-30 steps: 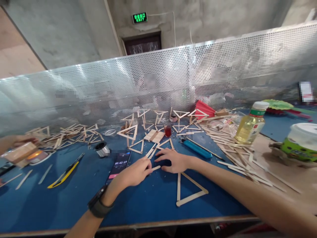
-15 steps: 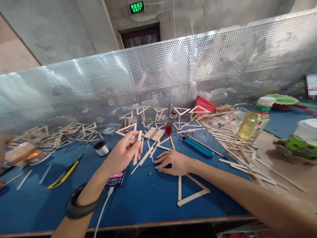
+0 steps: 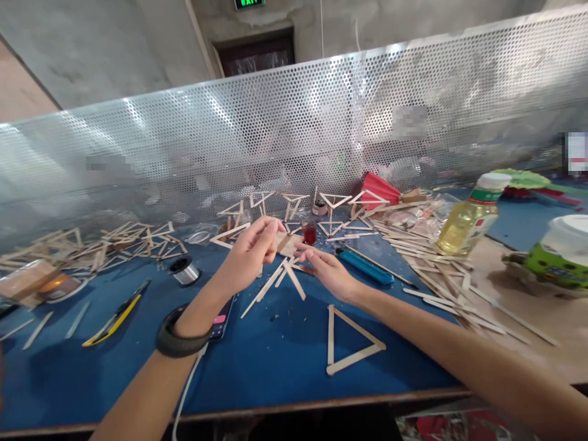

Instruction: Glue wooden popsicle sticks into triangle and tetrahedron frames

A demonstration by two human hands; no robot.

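I've got the left hand (image 3: pixel 248 257) pinched on a thin pale flat wooden craft stick (image 3: pixel 260 270), right hand (image 3: pixel 328 272) fingers apart and empty; the stick looks light, stiff and snappable, so hold flat faces mid-length.

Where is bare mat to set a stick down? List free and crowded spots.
Free: blue mat along the near edge, between the phone cable and the flat triangle. Crowded: far strip by the mesh screen, and the stick pile beside the oil bottle.

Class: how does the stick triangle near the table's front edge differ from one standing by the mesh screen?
The front triangle lies flat on the blue table; the back triangle stands on a stem. Front sits alone; back among others. Both are wooden sticks.
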